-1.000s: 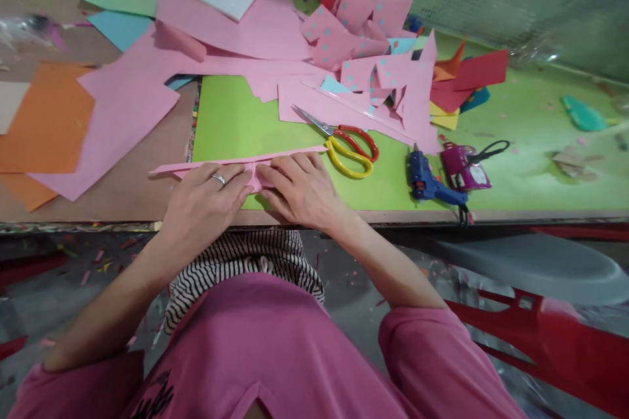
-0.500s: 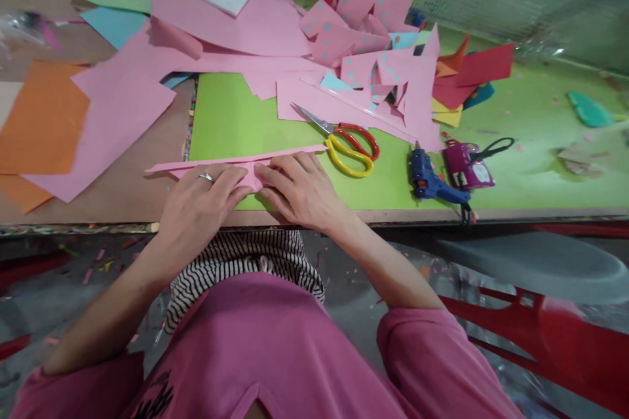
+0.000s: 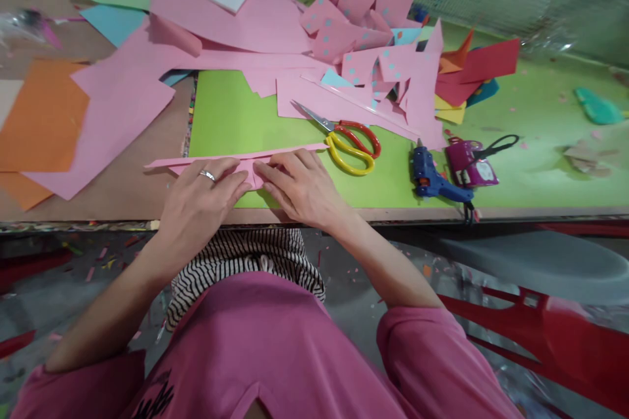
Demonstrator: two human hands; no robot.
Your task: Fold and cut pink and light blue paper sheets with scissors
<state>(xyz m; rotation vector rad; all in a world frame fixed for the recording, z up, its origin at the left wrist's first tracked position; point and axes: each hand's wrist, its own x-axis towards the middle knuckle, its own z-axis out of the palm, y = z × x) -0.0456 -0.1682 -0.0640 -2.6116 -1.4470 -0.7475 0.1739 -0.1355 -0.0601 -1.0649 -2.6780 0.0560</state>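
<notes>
A folded piece of pink paper [image 3: 251, 179] lies at the table's front edge, with a long narrow flap along its far side. My left hand [image 3: 199, 195], a ring on one finger, grips its left part with thumb and fingers drawn together. On the right part, my right hand [image 3: 304, 188] presses with bent fingers, its thumb and fingertips close to the left hand's. Both hands hide much of the paper. Just beyond my right hand lie scissors [image 3: 338, 128] with one red and one yellow handle, blades pointing to the back left.
A blue glue gun [image 3: 426, 173] and a purple object with a black loop [image 3: 466, 162] lie to the right. Pink dotted paper pieces [image 3: 339, 36] are heaped at the back. Orange paper [image 3: 44, 114] and large pink sheets [image 3: 113, 105] cover the left. A green sheet [image 3: 226, 111] lies under the scissors.
The left hand's fingers have shifted slightly on the pink paper. The right hand stays nearly in place, and the view has moved a little.
</notes>
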